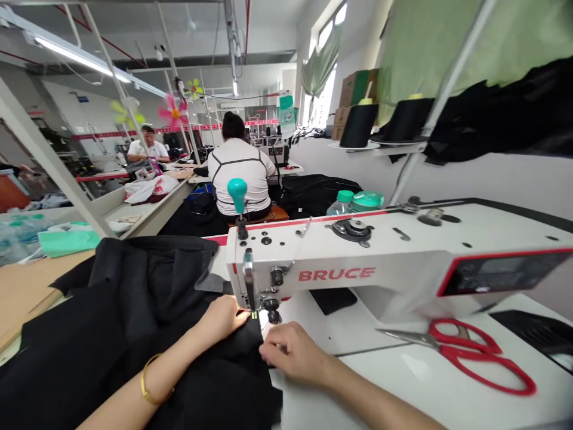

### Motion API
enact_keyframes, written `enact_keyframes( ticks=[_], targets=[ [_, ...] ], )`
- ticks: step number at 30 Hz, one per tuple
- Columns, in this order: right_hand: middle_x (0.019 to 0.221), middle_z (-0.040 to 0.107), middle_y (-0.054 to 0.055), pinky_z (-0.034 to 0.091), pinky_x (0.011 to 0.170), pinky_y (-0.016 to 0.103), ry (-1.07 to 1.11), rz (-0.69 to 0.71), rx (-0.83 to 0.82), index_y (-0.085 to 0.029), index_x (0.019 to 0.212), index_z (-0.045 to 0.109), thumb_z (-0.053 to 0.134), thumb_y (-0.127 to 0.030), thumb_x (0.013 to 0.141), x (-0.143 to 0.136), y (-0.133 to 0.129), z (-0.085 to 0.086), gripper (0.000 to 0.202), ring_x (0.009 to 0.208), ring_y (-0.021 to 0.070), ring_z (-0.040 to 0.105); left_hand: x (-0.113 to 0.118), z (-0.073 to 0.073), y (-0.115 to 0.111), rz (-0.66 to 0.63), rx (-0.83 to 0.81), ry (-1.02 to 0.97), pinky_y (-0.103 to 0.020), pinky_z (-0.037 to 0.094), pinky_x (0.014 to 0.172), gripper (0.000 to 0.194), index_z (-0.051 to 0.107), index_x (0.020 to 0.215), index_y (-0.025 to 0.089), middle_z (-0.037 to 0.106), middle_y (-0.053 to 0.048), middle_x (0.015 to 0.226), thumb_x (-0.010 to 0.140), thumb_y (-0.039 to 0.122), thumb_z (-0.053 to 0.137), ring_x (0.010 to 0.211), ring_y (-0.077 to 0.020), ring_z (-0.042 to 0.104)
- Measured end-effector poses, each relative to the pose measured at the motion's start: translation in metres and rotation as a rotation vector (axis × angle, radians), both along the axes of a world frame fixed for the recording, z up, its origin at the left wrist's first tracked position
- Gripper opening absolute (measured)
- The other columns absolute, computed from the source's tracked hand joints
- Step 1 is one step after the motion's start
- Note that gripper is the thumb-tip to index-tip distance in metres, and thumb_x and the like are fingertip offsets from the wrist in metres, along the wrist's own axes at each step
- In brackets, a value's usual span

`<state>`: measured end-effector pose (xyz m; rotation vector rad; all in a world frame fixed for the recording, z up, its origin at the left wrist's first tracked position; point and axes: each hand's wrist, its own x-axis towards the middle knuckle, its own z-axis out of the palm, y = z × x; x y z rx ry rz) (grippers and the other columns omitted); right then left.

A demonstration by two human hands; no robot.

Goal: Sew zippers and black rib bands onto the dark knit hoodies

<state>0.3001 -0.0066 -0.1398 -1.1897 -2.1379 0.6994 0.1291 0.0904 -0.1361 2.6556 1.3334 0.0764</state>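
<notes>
Black fabric (215,382) spreads over the left side of the sewing table and reaches under the head of a white sewing machine (331,257). My left hand (224,319) lies on the cloth just left of the needle area, its fingers pressed together at the cloth; the fingertips are partly hidden by the machine head. Curled closed, my right hand (290,352) pinches the fabric's right edge in front of the needle area. A small yellowish mark (254,315) shows on the cloth between the hands. The needle itself cannot be made out.
Red-handled scissors (461,346) lie on the white tabletop (358,382) at the right. Black thread cones (358,125) stand on a rack behind the machine. A person in a white shirt (239,173) sits ahead, back turned; another person (148,143) sits further left. Bottles (342,204) stand behind the machine.
</notes>
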Motion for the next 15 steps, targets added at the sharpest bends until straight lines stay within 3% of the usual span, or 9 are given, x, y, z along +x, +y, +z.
enact_keyframes(
  ticks=[3, 6, 10, 13, 15],
  targets=[
    [0.089, 0.063, -0.002, 0.039, 0.080, 0.022, -0.080, 0.117, 0.121, -0.020, 0.088, 0.061, 0.040, -0.006, 0.073, 0.000, -0.009, 0.000, 0.028, 0.084, 0.0100, 0.055, -0.001, 0.005, -0.003, -0.048, 0.020, 0.056, -0.031, 0.046, 0.073, 0.029, 0.066, 0.089, 0.017, 0.066, -0.010, 0.085, 0.084, 0.029, 0.041, 0.083, -0.0230, 0.060],
    [0.116, 0.055, 0.002, 0.035, 0.091, 0.029, -0.278, 0.244, 0.194, -0.020, 0.105, 0.056, 0.048, -0.012, 0.070, 0.002, -0.017, 0.001, 0.037, 0.107, 0.0149, 0.048, -0.004, 0.015, -0.019, -0.149, 0.067, 0.098, -0.033, 0.046, 0.077, 0.032, 0.066, 0.088, 0.018, 0.065, -0.009, 0.086, 0.086, 0.025, 0.034, 0.084, -0.0214, 0.060],
    [0.118, 0.051, 0.010, 0.038, 0.089, 0.033, -0.419, 0.284, 0.222, -0.017, 0.113, 0.051, 0.054, -0.021, 0.071, 0.003, -0.027, 0.004, 0.042, 0.105, 0.0183, 0.049, -0.006, 0.028, -0.055, -0.344, 0.066, 0.161, -0.031, 0.044, 0.089, 0.027, 0.060, 0.100, 0.016, 0.058, -0.011, 0.108, 0.079, 0.018, 0.044, 0.101, -0.0199, 0.054],
    [0.118, 0.048, 0.013, 0.038, 0.089, 0.036, -0.398, 0.269, 0.232, -0.014, 0.114, 0.050, 0.056, -0.032, 0.074, 0.000, -0.032, 0.002, 0.044, 0.106, 0.0209, 0.048, -0.004, 0.034, -0.072, -0.285, 0.011, 0.288, -0.031, 0.047, 0.084, 0.041, 0.052, 0.112, 0.015, 0.051, -0.013, 0.118, 0.072, 0.015, 0.051, 0.105, -0.0224, 0.051],
    [0.119, 0.046, 0.014, 0.037, 0.090, 0.038, -0.387, 0.234, 0.229, -0.013, 0.111, 0.050, 0.059, -0.038, 0.074, -0.004, -0.034, -0.002, 0.046, 0.106, 0.0227, 0.047, -0.002, 0.031, -0.072, -0.218, 0.051, 0.319, -0.030, 0.050, 0.076, 0.038, 0.050, 0.113, 0.015, 0.050, -0.013, 0.118, 0.076, 0.012, 0.043, 0.103, -0.0222, 0.052]
  ],
)
